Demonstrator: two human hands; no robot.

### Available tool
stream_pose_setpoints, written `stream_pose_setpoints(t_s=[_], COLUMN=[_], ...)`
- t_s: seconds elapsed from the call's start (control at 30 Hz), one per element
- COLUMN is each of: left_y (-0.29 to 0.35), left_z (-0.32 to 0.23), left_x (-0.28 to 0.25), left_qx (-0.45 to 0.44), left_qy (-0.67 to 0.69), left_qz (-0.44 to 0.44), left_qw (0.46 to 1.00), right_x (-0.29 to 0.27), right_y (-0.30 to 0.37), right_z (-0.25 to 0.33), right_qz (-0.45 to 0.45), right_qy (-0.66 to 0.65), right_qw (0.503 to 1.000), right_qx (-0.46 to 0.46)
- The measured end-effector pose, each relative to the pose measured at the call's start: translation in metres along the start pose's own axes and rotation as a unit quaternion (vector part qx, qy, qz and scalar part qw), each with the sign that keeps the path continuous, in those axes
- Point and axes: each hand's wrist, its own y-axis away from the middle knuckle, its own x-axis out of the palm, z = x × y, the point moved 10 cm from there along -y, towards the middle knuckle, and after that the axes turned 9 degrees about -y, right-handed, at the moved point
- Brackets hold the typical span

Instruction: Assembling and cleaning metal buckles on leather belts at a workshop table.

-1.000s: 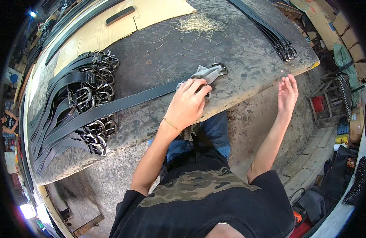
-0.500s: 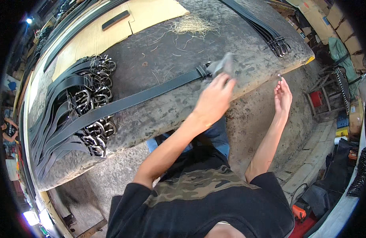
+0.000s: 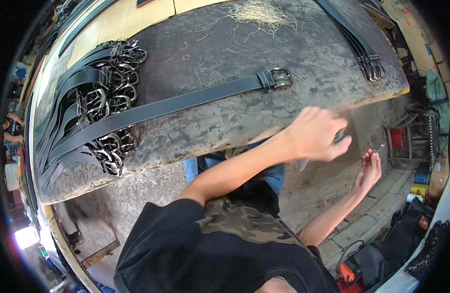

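Hands shifted: compared with half a second ago, our left hand (image 3: pixel 317 134) has swung away from the buckle (image 3: pixel 290 78) to the near edge of the table (image 3: pixel 215 128), and our right hand (image 3: pixel 369 170) sits lower.
Heap at ten o'clock: we see dark belts (image 3: pixel 69 107) piled, their metal buckles bunched at the right end.
Stitched belt: black (image 3: pixel 186 101), flat on the table, pale thread along its edge, running from nine o'clock to its bared, shiny buckle at one; neither hand touches it.
Left hand, three o'clock: forearm across our body, fingers curled but blurred; we cannot tell what they grip.
Bundle at two o'clock: black belts (image 3: pixel 354 41), buckles together.
Right hand, past three: forearm outstretched, fingertips pinching a small thin thing (image 3: pixel 379 148) with a bright tip.
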Motion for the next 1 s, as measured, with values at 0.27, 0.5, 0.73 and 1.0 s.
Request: stream_pose_setpoints(t_s=[0.27,0.5,0.73,1.0], left_y=[0.101,0.097,0.049,0.041], left_z=[0.066,0.085,0.119,0.11], left_x=[-0.11,-0.149,-0.142,-0.115], left_qx=[-0.251,-0.393,-0.334,-0.286], left_qy=[-0.137,-0.181,-0.271,-0.239], left_qz=[0.009,-0.042,0.171,0.096], left_qw=[0.958,0.901,0.887,0.923], right_x=[0.331,0.376,0.384,0.376], right_y=[0.09,0.107,0.093,0.054], right_z=[0.004,-0.039,-0.036,-0.004], right_qz=[0.369,0.446,0.378,0.241], right_qy=[0.266,0.345,0.335,0.146], right_qw=[0.887,0.812,0.863,0.945], right_qx=[-0.079,-0.152,-0.014,0.168])
